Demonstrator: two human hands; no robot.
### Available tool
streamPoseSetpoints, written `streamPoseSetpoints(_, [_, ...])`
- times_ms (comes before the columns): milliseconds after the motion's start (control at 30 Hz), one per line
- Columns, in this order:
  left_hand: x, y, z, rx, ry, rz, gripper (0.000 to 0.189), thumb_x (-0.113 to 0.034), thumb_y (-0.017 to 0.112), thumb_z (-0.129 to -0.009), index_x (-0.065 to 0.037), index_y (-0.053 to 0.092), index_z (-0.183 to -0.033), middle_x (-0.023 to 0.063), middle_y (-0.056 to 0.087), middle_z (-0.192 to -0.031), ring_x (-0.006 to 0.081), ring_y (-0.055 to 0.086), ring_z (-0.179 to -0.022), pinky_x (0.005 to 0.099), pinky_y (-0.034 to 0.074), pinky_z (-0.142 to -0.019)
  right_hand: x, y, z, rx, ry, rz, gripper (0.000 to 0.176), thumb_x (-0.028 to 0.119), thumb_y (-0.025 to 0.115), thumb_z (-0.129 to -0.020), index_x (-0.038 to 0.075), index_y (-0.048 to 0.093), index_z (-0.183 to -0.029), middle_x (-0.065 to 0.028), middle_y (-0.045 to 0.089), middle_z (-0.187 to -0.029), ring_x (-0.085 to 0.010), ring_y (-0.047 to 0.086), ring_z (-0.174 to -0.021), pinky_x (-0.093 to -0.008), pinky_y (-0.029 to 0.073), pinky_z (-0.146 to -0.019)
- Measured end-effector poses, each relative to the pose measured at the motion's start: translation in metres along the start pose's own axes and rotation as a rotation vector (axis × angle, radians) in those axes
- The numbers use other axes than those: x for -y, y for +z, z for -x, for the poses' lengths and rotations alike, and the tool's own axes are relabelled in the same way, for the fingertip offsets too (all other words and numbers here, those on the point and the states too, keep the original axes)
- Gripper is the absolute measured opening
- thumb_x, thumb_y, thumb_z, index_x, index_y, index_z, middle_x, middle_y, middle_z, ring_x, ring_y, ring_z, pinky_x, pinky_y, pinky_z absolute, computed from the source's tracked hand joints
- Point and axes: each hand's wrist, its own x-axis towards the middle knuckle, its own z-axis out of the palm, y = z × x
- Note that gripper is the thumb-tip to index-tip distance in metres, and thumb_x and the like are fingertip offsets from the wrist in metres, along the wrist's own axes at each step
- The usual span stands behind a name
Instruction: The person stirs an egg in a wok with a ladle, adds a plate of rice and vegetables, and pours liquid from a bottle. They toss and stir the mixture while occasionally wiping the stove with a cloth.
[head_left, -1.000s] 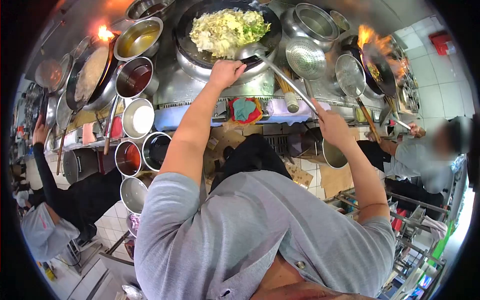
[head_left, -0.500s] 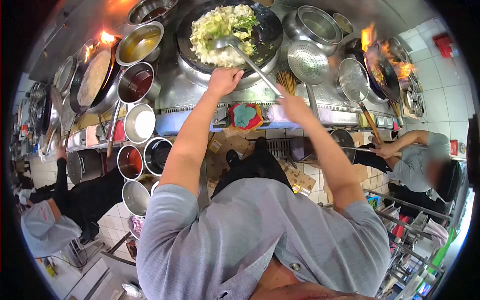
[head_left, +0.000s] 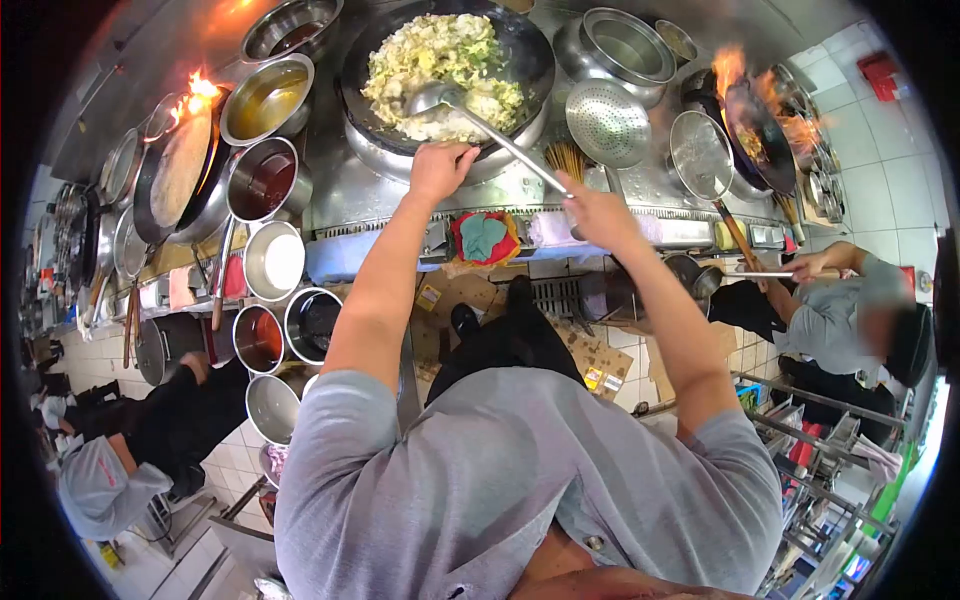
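In the head view, a large dark wok (head_left: 528, 72) sits on a burner at the top middle. Chopped pale cabbage-like food with yellow and green bits (head_left: 430, 55) is heaped inside it. My left hand (head_left: 438, 171) is closed at the wok's near rim, its fingertips partly hidden. My right hand (head_left: 602, 216) grips the long metal handle of a ladle (head_left: 436, 98). The ladle's bowl rests among the food on the wok's near left side.
A perforated skimmer (head_left: 608, 122) and a bamboo brush (head_left: 565, 158) lie right of the wok. Metal pots of sauce (head_left: 262, 180) stand left. Flames (head_left: 200, 92) rise around neighbouring woks. Co-workers stand on the left and at right, where one person (head_left: 840, 305) holds a ladle.
The ladle's bowl has shifted a little left and nearer within the wok, and the food has spread. The left co-worker's arm has dropped from the stove. The right co-worker's hand and ladle have moved.
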Motion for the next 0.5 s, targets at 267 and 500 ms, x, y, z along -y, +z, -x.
streamPoseSetpoints(267, [-0.081,-0.066,-0.003,0.153,-0.103,-0.099,0.032,-0.040,0.057,-0.094,-0.014,0.076,-0.088,0.0125,0.069,-0.070,0.0356,0.067,-0.070,0.0480,0.053,-0.069,0.043,-0.190,0.159,0.147,-0.065,-0.073,0.072,0.000,0.062,-0.082,0.020,0.044,-0.148,-0.0135,0.058,-0.072,-0.0299,0.054,-0.062,-0.0381,0.046,-0.064])
streamPoseSetpoints(500, [-0.080,-0.048,-0.010,-0.001,0.136,-0.113,0.026,-0.033,0.064,-0.091,-0.011,0.069,-0.078,0.0096,0.066,-0.066,0.0308,0.066,-0.064,0.0439,0.051,-0.057,0.013,-0.138,0.078,0.068,-0.314,0.028,0.060,0.011,0.059,-0.087,0.020,0.047,-0.145,-0.0173,0.064,-0.081,-0.0364,0.061,-0.070,-0.0414,0.049,-0.069])
